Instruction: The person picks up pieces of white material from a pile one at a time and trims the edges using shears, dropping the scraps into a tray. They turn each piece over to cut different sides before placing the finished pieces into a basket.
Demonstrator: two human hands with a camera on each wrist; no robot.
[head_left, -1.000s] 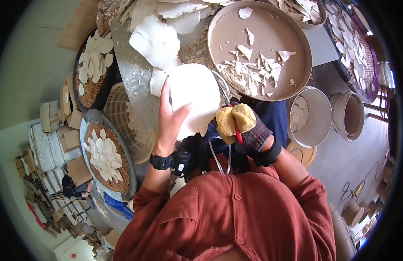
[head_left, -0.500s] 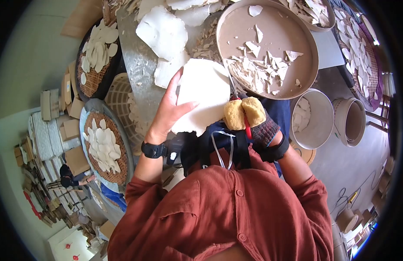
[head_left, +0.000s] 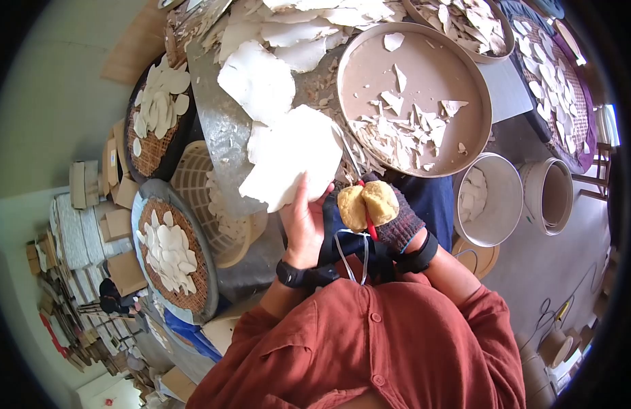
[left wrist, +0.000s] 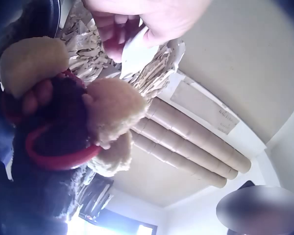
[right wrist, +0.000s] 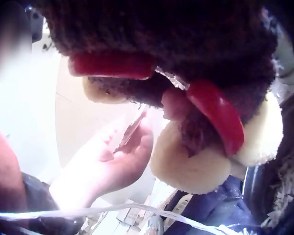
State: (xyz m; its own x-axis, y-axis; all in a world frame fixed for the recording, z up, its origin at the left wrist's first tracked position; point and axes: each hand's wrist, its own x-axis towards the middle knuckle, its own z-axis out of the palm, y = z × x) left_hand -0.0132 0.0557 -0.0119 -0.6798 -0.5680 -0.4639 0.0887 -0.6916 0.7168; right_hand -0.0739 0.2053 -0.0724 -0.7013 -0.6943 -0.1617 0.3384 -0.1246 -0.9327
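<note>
In the head view my left hand (head_left: 303,228) holds a thin white sheet (head_left: 291,160) with an irregular outline by its lower edge. Seen from the right wrist, the sheet (right wrist: 131,129) lies between thumb and fingers of the left hand (right wrist: 120,164). My right hand (head_left: 402,228) wears a dark knitted glove and grips scissors (right wrist: 218,117) with red handles. Yellow sponge pads (head_left: 353,208) wrap those handles. The scissors' metal blades (head_left: 349,151) point up along the sheet's right edge. Left wrist view: bare fingers pinch the sheet (left wrist: 137,55) above the padded handles.
Beyond the hands stands a round tan tray (head_left: 411,65) with broken white scraps. More white sheets (head_left: 257,82) cover the metal table (head_left: 210,116). A white bucket (head_left: 489,204) with cut pieces is at right. Woven trays (head_left: 172,255) and a plastic basket (head_left: 227,252) stand left.
My left hand has gone from the sheet's left side to its lower edge, nearer my body. The sheet has turned, with a corner now pointing lower left. My right hand keeps its grip on the scissors.
</note>
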